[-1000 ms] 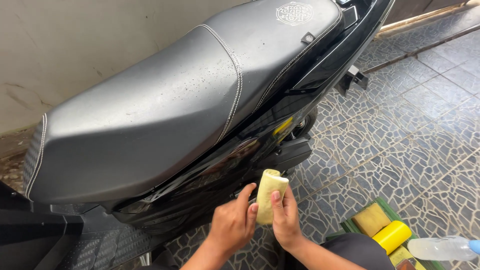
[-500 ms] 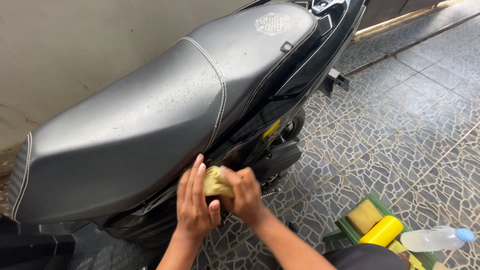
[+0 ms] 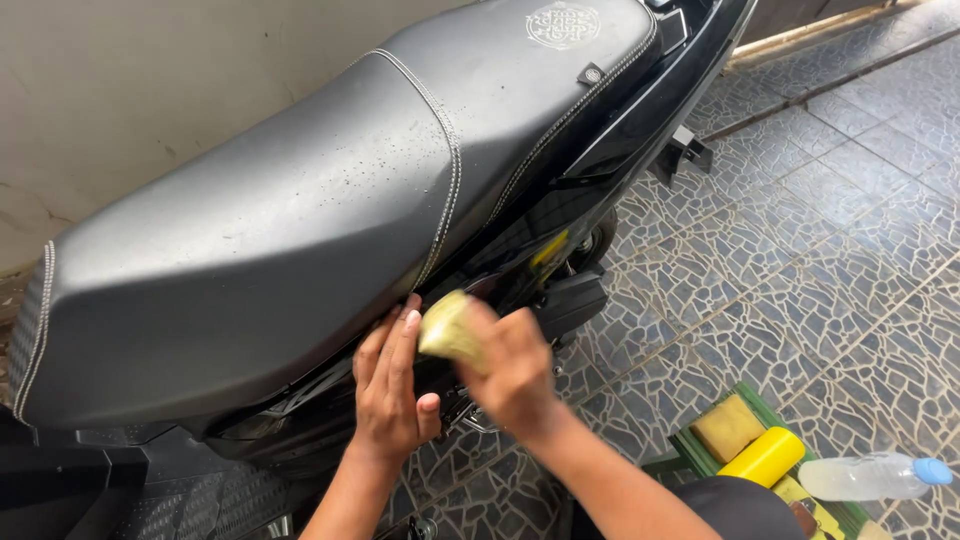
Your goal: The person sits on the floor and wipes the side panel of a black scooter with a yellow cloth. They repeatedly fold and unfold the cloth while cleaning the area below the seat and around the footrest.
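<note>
A black scooter stands in front of me with a long grey seat (image 3: 300,230) stitched in white. My right hand (image 3: 515,365) grips a yellow sponge (image 3: 450,328) and presses it against the black side panel (image 3: 520,250) just under the seat's edge. My left hand (image 3: 392,385) lies flat on the same panel right beside the sponge, fingers together and pointing up, with nothing in it. The panel behind both hands is partly hidden.
A green tray (image 3: 700,450) at lower right holds a yellow sponge (image 3: 728,427) and a yellow bottle (image 3: 765,457). A clear plastic bottle with a blue cap (image 3: 872,475) lies beside it. The floor is patterned stone tile (image 3: 800,260). A pale wall (image 3: 150,90) runs behind the scooter.
Both hands rose from in front of the lower body to the side panel under the seat. The sponge, first held upright between both hands, is now pressed to the panel by the right hand.
</note>
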